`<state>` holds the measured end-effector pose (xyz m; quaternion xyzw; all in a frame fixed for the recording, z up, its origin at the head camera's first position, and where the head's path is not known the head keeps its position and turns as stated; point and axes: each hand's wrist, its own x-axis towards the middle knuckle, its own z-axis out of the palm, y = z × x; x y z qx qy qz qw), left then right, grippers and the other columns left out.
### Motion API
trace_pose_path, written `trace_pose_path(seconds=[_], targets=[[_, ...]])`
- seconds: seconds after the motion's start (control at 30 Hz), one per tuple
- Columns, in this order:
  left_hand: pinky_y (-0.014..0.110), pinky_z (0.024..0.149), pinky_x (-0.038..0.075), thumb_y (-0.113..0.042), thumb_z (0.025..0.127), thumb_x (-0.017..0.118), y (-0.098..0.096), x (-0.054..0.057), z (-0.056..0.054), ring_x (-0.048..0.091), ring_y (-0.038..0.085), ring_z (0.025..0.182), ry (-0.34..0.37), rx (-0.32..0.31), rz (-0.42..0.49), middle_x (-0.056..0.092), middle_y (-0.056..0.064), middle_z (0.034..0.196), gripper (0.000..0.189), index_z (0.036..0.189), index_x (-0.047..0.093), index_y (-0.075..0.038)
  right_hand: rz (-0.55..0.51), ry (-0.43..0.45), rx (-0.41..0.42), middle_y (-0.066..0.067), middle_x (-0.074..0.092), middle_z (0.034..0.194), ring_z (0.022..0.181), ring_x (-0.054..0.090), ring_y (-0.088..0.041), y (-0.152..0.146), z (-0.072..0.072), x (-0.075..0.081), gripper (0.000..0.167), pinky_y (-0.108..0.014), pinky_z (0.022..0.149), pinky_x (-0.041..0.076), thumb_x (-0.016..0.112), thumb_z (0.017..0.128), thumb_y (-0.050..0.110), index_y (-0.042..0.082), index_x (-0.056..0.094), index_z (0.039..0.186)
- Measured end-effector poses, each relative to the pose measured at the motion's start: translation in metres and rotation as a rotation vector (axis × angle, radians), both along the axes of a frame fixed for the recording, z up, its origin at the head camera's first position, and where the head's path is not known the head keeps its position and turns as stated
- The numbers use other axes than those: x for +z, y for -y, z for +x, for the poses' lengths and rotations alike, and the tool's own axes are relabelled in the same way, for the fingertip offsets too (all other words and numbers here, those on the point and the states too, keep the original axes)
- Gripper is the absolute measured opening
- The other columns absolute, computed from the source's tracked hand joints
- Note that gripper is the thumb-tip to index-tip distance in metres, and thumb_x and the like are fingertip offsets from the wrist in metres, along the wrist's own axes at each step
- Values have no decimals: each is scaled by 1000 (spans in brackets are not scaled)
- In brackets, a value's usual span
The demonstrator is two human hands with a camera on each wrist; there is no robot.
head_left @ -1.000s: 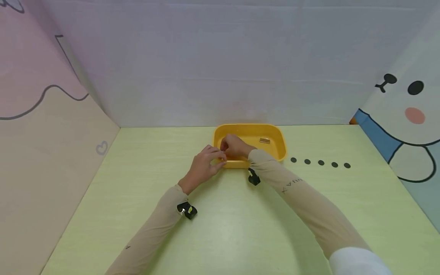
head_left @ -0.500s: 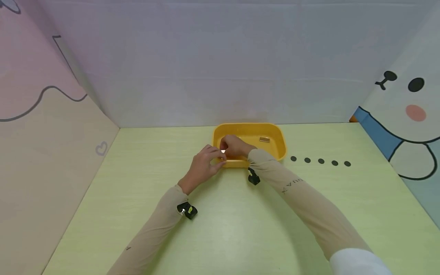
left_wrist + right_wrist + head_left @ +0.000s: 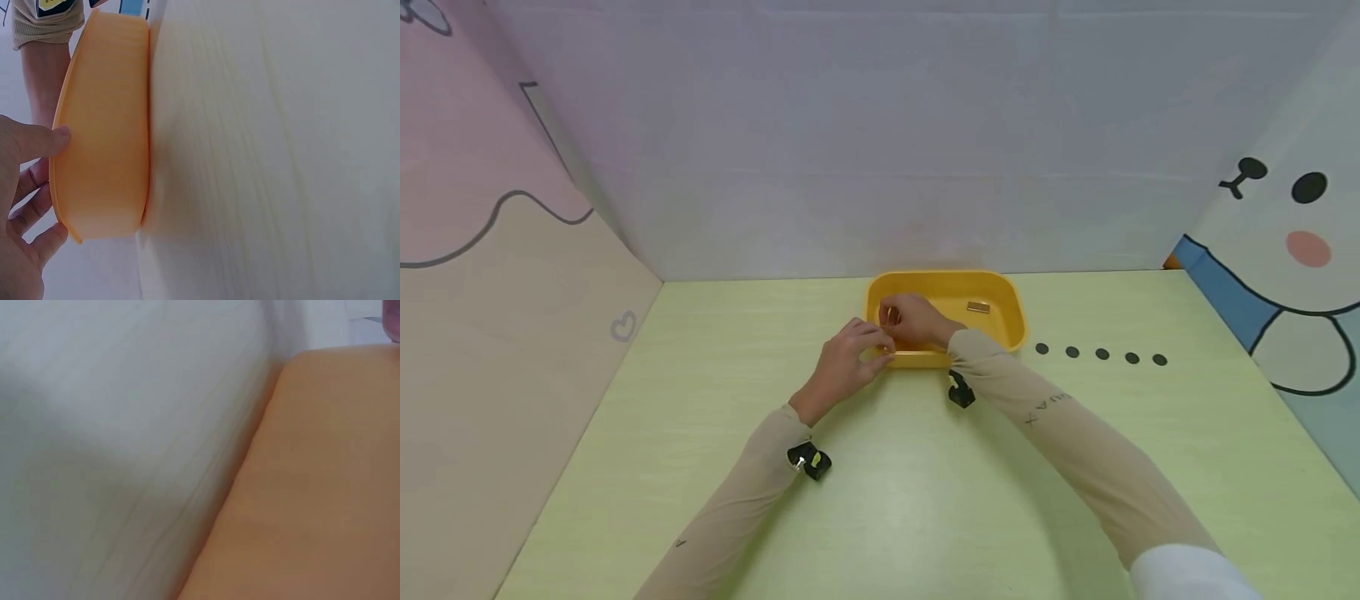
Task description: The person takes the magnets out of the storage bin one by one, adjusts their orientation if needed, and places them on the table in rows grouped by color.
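A yellow plastic tray [image 3: 951,283] stands at the back of the table. My left hand [image 3: 842,362] grips its front-left corner; in the left wrist view the thumb [image 3: 61,139] lies on the outside of the rim and the other fingers reach over it. My right hand [image 3: 913,321] reaches down into the tray's left part, fingers bent, with the fingertips close to the left fingers. What the right fingertips work on is hidden, and I cannot tell whether they hold it. A small shiny rectangular bar [image 3: 978,307] lies on the tray floor to the right.
The tray sits near a pale cloth backdrop [image 3: 880,167]. A row of several black dots [image 3: 1102,354] marks the pale green table [image 3: 880,500] to the tray's right. Printed side panels [image 3: 1307,317] border the table.
My right hand and forearm have shifted slightly right, and a gap now shows between its thumb and index finger. A bright glint by the fingertips half a second ago has faded. The left hand stays put.
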<state>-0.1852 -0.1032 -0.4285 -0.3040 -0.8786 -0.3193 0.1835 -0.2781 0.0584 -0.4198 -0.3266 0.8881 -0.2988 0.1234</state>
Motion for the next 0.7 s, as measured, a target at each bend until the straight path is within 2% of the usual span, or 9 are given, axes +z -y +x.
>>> trace_pose_path(seconds=[0.07, 0.2, 0.37, 0.7], targets=[[30, 67, 48, -11, 77, 79, 0, 0, 0, 51, 14, 86, -3, -2, 3, 66, -4, 90, 12, 83, 69, -15, -28, -1, 3, -7, 63, 84, 78, 57, -20, -1, -1, 0, 4, -29, 73, 49, 64, 84, 0, 3, 64, 87], [30, 68, 49, -10, 76, 79, 0, 0, 0, 52, 14, 85, -12, -6, 6, 66, -3, 90, 12, 84, 70, -14, -60, 18, -17, -10, 67, 86, 79, 57, -22, -3, -1, 4, 11, -31, 74, 50, 62, 83, -5, 0, 70, 88], [30, 67, 49, -11, 76, 79, 0, 0, 0, 52, 14, 85, -14, -14, 9, 66, -3, 89, 12, 83, 70, -15, -57, 61, -34, -12, 69, 89, 79, 59, -23, -5, 1, 7, 10, -31, 74, 52, 66, 83, -3, -2, 73, 90], [30, 68, 49, -12, 77, 79, 0, -1, 0, 52, 15, 87, -3, -11, 4, 66, -3, 91, 12, 83, 70, -15, 28, 1, 47, -2, 68, 79, 75, 59, -18, -7, 2, 4, 5, -27, 70, 51, 71, 81, 4, 7, 74, 82]])
